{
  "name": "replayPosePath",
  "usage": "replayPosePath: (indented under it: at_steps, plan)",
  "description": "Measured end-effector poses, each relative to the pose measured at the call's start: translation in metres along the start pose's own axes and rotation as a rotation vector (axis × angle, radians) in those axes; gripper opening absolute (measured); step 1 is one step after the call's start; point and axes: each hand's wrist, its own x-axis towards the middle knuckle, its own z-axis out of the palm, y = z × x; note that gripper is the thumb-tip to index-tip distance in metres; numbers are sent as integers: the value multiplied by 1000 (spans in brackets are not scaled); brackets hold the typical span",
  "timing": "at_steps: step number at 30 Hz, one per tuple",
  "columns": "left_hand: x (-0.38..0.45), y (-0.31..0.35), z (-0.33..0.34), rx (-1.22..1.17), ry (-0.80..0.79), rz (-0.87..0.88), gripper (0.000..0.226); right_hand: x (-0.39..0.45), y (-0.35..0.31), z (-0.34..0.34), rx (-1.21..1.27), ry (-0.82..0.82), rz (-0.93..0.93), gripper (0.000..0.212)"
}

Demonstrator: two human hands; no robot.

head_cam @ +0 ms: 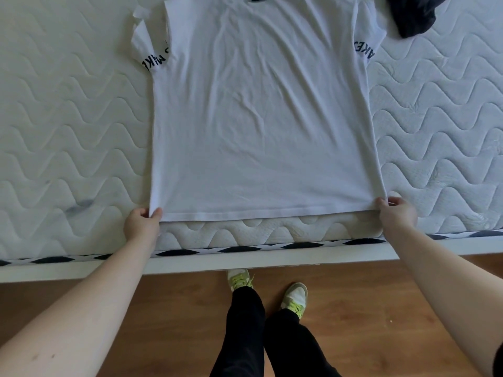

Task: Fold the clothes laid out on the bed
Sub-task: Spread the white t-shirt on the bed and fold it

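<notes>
A white T-shirt [261, 118] lies spread flat on the quilted mattress [68, 131], collar at the far side and hem near the bed's front edge. Black lettering runs round both sleeve cuffs. My left hand [141, 223] pinches the hem's left corner between thumb and fingers. My right hand [397, 213] pinches the hem's right corner. The hem is stretched straight between the two hands.
A dark garment [413, 14] lies crumpled at the far right of the mattress. The bed's front edge [190, 261] has a black-and-white trim. Below it are a wooden floor [163, 308] and my legs and shoes [295, 296].
</notes>
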Motion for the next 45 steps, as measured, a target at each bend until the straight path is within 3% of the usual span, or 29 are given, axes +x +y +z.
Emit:
replayPosePath:
  at_steps: [7, 14, 18, 27, 37, 45]
  plan:
    - [12, -2, -10, -66, -93, 10, 25, -3, -11, 7, -45, -1, 36, 29]
    - [4, 4, -18, 90, 4, 57, 25, -6, -26, 0, -176, 41, 60, 36]
    - [-4, 35, -28, 147, 6, 183, 27, -30, -63, 5, -234, 53, -122, 45]
    - [21, 129, -23, 151, -175, 478, 15, -63, -158, 70, -252, -244, -554, 46]
    - [59, 209, -45, 163, -120, 422, 23, -79, -265, 103, -357, -479, -727, 58]
    - [141, 260, -46, 131, -125, 438, 22, -85, -344, 174, -403, -540, -879, 62]
